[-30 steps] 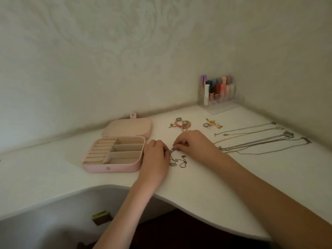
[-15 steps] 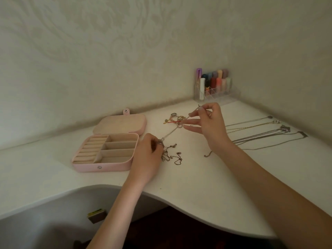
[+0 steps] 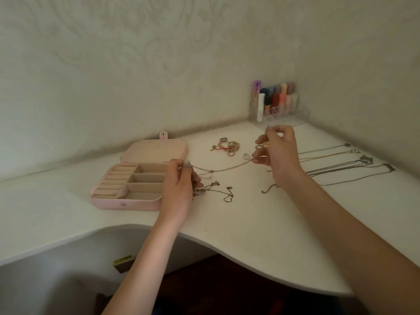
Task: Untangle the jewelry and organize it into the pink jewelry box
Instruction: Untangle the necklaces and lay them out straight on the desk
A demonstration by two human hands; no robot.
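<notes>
Head view: we hold chain (image 3: pixel 223 169) stretched between both hands. Left hand (image 3: pixel 179 187) pinches one end beside box (image 3: pixel 127 204), at 9 o'clock of tangle (image 3: pixel 213 189). Right hand (image 3: pixel 278 151) pinches other end, lifted, at 2 o'clock of tangle. Progress, we judge: early-middle. Necklaces (image 3: pixel 341 165) lie straight at 3 o'clock, seem untangled. Box open, compartments look empty, nothing stored yet. Rings (image 3: pixel 228 146) at 12 o'clock wait on desk (image 3: pixel 250 235). Tangle lies just under left hand, chain runs out of it.
</notes>
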